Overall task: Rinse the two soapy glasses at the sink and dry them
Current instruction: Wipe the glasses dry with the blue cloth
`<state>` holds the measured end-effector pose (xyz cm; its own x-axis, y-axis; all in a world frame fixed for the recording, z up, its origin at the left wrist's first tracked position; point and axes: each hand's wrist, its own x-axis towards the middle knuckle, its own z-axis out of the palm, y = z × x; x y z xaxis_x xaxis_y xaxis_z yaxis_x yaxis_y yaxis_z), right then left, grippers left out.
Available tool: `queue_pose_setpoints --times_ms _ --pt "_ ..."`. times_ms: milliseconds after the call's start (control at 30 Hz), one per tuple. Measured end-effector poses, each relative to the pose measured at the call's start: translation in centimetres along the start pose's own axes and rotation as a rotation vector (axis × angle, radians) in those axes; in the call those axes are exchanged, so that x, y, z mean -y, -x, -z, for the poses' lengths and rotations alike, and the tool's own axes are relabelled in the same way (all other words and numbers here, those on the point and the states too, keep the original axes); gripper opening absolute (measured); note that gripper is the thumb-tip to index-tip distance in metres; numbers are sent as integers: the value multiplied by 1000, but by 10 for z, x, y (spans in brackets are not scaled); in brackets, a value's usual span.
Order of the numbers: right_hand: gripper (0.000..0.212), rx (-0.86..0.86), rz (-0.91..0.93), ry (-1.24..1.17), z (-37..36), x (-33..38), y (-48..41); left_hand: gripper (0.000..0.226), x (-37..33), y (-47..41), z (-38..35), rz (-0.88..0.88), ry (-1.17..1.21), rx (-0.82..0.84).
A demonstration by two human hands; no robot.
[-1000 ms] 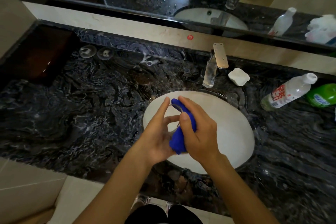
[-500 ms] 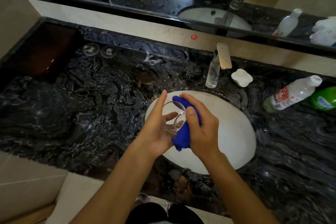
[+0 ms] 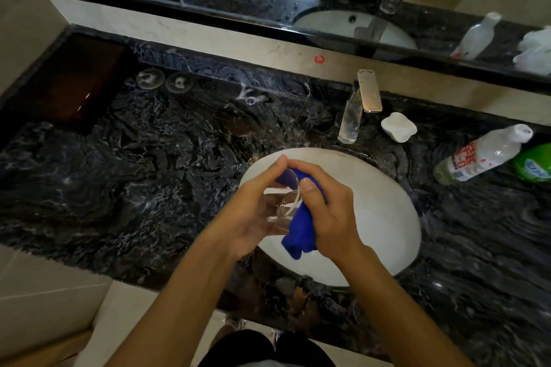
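The left hand (image 3: pixel 250 217) curls round a clear drinking glass (image 3: pixel 284 205), tilted above the white oval sink basin (image 3: pixel 381 217); the right hand (image 3: pixel 334 211) grips a blue cloth (image 3: pixel 298 235) pressed against it. Rinsing looks finished for this glass, drying under way. The second glass I cannot surely place on the dark marble worktop (image 3: pixel 119 187)

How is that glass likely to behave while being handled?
The glass looks clear and rigid, so it is probably fragile against the hard sink below. Its round body, held sideways in the left hand, would likely roll if laid down. The blue cloth probably steadies it.
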<state>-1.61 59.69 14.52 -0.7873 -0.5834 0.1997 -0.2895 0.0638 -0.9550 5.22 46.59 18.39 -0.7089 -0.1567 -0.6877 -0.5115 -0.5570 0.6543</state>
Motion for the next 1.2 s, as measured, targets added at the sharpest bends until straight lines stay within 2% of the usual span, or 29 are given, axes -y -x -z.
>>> queue_pose_setpoints --times_ms 67,167,267,367,467,533,667,733,800,867,967,1067,1133,1200 --pt "48 -128 10 37 -5 0 1 72 -2 -5 -6 29 175 -53" --pt "43 -266 82 154 -15 -2 4 65 1 -8 -21 32 414 -198" --pt "41 -323 127 228 -23 -6 7 65 13 -5 -29 -113 346 -273" --pt "42 -329 99 240 -25 -6 8 63 22 4 -28 -311 255 -157" --pt "42 -267 163 263 -18 -6 7 62 30 2 -16 -328 262 -75" --pt "39 -270 135 164 -15 -3 7 54 32 0 -12 -299 306 -50" --pt "35 -373 -239 -325 -13 10 4 43 39 -4 -11 -216 592 -4" --pt "35 -401 -324 -466 -12 11 1 59 42 -5 -13 -183 620 -58" --pt "33 -416 -342 -478 -14 12 1 77 43 -6 -19 -184 500 -160" --pt "32 -441 -301 -409 -17 12 6 66 39 -5 -24 -197 419 -255" --pt "35 -404 -63 -131 -13 9 14 52 33 -8 -24 -165 477 -270" --pt "38 -249 210 143 -14 7 17 73 29 -13 -19 -147 577 -227" --pt "38 -213 225 212 -17 8 16 85 26 -15 -17 -171 545 -186" --pt "41 -187 142 193 -17 10 13 87 25 -16 -16 -212 475 -148"
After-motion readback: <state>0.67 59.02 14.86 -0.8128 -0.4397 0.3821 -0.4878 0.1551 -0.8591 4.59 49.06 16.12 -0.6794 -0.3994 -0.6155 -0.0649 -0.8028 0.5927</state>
